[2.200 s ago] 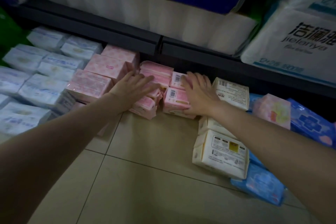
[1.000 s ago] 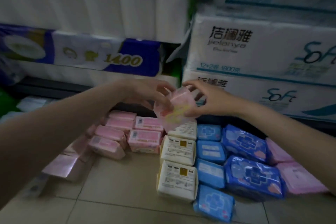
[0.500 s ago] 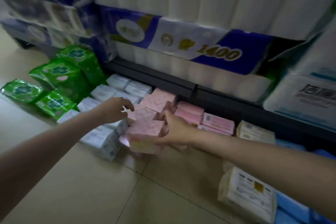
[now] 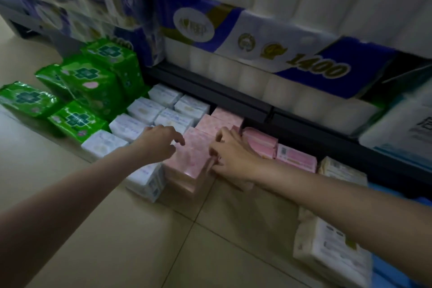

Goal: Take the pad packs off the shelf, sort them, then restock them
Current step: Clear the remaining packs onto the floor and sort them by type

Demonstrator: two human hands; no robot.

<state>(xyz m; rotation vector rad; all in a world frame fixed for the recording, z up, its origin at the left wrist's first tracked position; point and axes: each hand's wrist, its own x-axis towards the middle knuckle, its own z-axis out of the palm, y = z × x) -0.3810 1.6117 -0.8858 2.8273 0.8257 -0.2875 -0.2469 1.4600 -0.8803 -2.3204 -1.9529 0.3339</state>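
The pad packs lie sorted by colour on the floor (image 4: 131, 241) in front of the shelf (image 4: 210, 91): green packs (image 4: 91, 82) far left, white packs (image 4: 145, 110) next, pale pink packs (image 4: 194, 154) in the middle, darker pink packs (image 4: 259, 145) and cream packs (image 4: 332, 248) to the right. The right hand (image 4: 230, 159) rests against the right side of the top pale pink pack, fingers bent along its edge; the left hand (image 4: 161, 142) hovers at the pack's left edge with fingers loosely curled, and I cannot tell whether it touches. The pale pink packs look stacked in layers, so a sideways nudge from the right hand could slide the top one off and skew the row. The glossy wrap probably slips easily. Crowded neighbours add risk: pushing left may shove the white packs out of line, and a forearm sweeping low could knock the cream packs near the right arm.
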